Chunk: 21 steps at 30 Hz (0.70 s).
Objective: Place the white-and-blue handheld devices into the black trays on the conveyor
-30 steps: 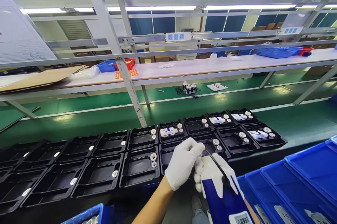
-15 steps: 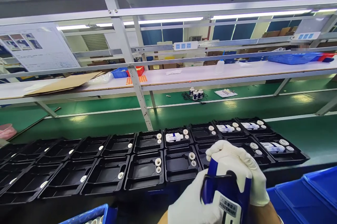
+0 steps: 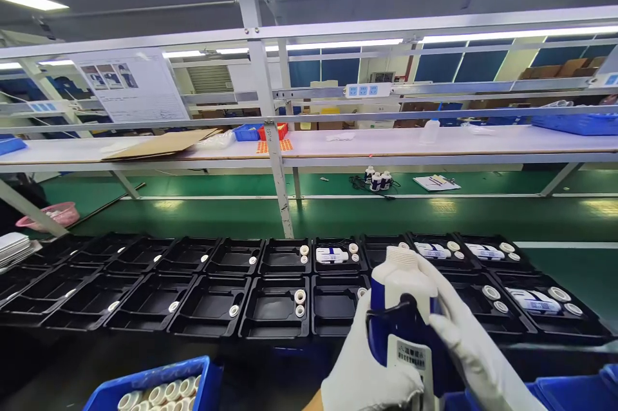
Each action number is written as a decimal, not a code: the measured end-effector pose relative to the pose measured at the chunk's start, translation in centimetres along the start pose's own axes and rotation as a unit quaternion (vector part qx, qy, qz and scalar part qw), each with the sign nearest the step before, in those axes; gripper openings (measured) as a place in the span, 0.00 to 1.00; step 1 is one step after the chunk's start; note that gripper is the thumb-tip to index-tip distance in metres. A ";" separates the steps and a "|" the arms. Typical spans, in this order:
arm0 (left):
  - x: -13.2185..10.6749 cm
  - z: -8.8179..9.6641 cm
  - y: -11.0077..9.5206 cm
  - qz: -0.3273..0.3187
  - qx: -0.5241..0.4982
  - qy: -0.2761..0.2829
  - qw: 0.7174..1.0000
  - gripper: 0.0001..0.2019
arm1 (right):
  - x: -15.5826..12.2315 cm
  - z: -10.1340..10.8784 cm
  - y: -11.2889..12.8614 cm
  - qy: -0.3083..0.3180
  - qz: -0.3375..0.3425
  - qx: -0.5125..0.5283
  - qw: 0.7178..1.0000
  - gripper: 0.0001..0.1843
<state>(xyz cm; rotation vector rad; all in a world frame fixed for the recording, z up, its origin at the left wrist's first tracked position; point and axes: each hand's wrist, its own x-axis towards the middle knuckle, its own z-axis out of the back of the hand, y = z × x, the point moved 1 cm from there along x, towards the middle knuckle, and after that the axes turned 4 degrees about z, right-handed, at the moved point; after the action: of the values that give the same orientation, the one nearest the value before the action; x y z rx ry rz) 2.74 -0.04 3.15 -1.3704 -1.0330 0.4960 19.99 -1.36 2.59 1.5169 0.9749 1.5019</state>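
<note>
While both gloved hands are closed around it, the blue-and-white bottle (image 3: 420,321) with threaded neck stands between them, in front of the black trays (image 3: 335,308) and not resting in any of them. Its long axis is almost upright, with the neck on top leaning slightly to the left. The left hand (image 3: 369,366) wraps the lower left side, its thumb near the label (image 3: 410,356), and no gap is seen in this grip. The right hand (image 3: 461,334) lies along the right side, more loosely, with longer fingers reaching the shoulder below the thread. Thus neither hand is nearer; both touch. The black cable (image 3: 387,312) crosses the front, just beside the left hand.
</note>
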 end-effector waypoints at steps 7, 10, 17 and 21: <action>-1.1 -0.9 0.5 -0.003 0.001 -0.105 0.994 0.35 | -1.4 -1.5 -0.7 -0.031 -0.018 -0.014 0.999 0.44; -1.8 -1.4 0.6 0.019 -0.019 -0.135 0.991 0.38 | -1.5 -2.1 -1.2 -0.025 0.010 -0.066 0.997 0.42; -1.6 -0.8 3.7 0.057 -0.103 -0.189 0.975 0.43 | -2.1 -4.0 -1.3 -0.077 0.022 -0.069 0.994 0.39; -1.5 0.8 4.4 0.049 -0.154 -0.105 0.981 0.50 | -1.9 -4.4 -1.8 -0.050 -0.031 0.031 0.998 0.40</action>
<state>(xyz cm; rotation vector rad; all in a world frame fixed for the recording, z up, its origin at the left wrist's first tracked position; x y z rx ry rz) 2.48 0.03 -1.60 -1.6763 -1.2575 0.5789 15.54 -2.29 0.23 1.5752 1.0096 1.3502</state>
